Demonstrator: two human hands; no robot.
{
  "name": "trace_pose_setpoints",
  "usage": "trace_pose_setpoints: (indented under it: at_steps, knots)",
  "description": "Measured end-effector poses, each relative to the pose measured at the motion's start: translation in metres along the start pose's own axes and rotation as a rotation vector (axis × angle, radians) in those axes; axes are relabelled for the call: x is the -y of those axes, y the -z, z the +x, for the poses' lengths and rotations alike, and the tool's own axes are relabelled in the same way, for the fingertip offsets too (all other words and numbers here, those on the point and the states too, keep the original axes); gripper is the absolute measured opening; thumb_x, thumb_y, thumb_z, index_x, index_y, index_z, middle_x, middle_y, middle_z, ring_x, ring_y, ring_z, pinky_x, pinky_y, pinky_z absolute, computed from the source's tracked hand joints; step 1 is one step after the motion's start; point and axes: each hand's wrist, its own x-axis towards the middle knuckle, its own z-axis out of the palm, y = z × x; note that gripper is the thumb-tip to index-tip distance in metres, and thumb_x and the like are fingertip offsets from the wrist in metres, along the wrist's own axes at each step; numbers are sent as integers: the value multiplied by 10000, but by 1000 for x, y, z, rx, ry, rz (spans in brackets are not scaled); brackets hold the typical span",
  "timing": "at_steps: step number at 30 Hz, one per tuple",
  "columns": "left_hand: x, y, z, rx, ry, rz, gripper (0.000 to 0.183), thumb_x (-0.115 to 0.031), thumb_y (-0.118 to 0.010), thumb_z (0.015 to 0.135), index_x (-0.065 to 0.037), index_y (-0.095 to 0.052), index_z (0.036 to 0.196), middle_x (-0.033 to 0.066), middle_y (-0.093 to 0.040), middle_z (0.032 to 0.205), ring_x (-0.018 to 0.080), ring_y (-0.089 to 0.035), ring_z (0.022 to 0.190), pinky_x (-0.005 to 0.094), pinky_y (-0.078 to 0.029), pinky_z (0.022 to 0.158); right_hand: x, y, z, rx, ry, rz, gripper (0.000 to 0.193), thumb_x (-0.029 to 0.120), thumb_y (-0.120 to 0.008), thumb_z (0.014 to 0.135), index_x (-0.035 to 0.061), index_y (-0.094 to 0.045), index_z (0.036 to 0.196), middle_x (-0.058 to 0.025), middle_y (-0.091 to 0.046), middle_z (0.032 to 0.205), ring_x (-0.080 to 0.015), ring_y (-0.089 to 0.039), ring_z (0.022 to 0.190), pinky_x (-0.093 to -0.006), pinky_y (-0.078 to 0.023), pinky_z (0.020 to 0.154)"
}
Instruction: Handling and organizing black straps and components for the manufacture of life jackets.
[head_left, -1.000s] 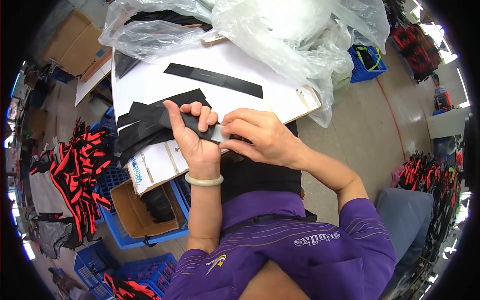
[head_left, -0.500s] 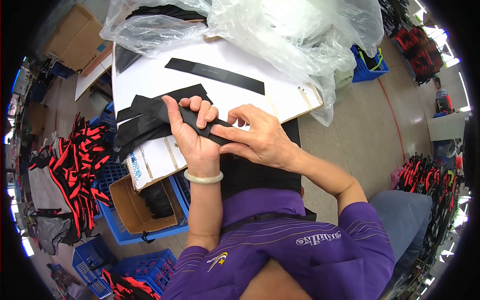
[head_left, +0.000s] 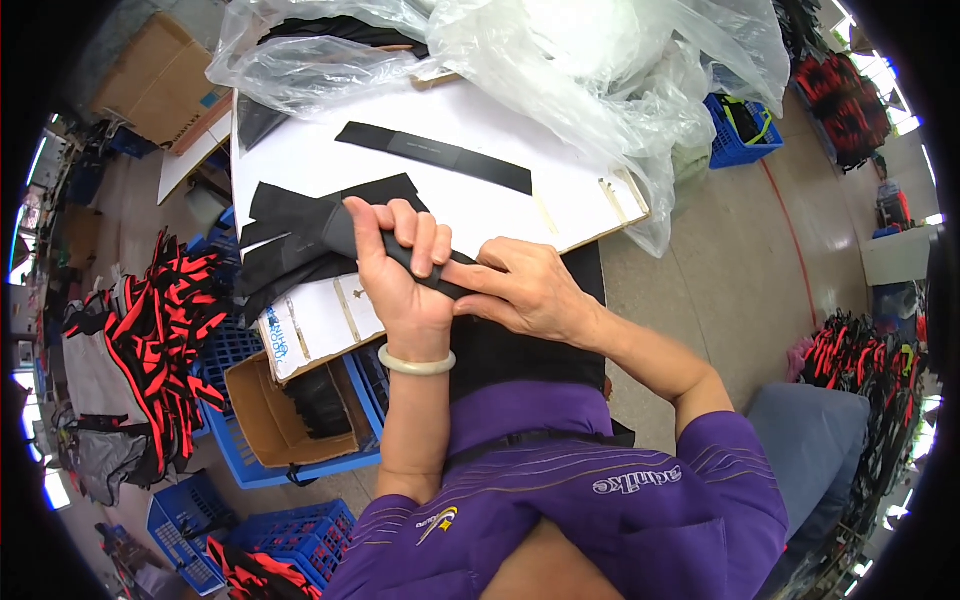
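Observation:
My left hand (head_left: 400, 295), palm up with a pale bangle (head_left: 416, 363) at the wrist, has its fingers curled round a black fabric strip (head_left: 345, 232). At the near end of that strip, the thumb and fingers of my right hand (head_left: 537, 292) pinch it close beside the left fingers. Part of the strip is hidden inside my grip. Just left of my hands, a loose fan of black strips (head_left: 283, 258) lies on the white board (head_left: 300, 160). One more black strip (head_left: 435, 156) rests flat and apart, farther up the board.
Clear plastic sheeting (head_left: 560, 80) covers the far edge. Below the board's near left corner sits a cardboard box (head_left: 250, 410) in a blue crate (head_left: 235, 465). Red-and-black pieces (head_left: 165, 340) are heaped at the left. A blue basket (head_left: 738, 148) stands at the far right.
My right fingers have closed in on the strip's near end, and the strip's tail no longer sticks up between my hands. The whole view has shifted slightly.

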Motion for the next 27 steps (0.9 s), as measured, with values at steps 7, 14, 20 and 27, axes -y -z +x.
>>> trace_pose_setpoints:
  at_steps: [7,14,20,27]
  knots:
    - [26,-6,-10,267,-253,478,463,-491,-305,1006,-80,-455,854,71,-490,695,199,-557,723,413,-476,854,-6,4,-13,-278,-422,919,180,66,-735,772,36,-688,943,-56,-627,903,-189,-564,858,-294,-457,768]
    - [28,5,-15,362,-276,789,561,-459,-407,993,25,-495,1264,141,-623,1016,225,-601,998,388,-439,956,-15,11,-13,-204,-623,849,184,103,-772,752,16,-667,876,-1,-594,831,-92,-515,788,-248,-409,735]
    - [21,11,-11,275,-205,762,499,-382,-371,1022,49,-567,1182,213,-639,1107,264,-585,1097,393,-406,1011,-26,20,-11,-153,-405,437,126,77,-788,690,44,-686,756,-2,-622,733,-154,-516,810,-294,-399,767]
    - [19,23,-8,-131,188,894,402,-259,-571,959,82,-579,1173,162,-686,933,171,-654,817,288,-518,793,-79,29,-17,-364,-3,-331,211,195,-793,643,109,-711,818,31,-616,792,-186,-542,827,-357,-352,791]
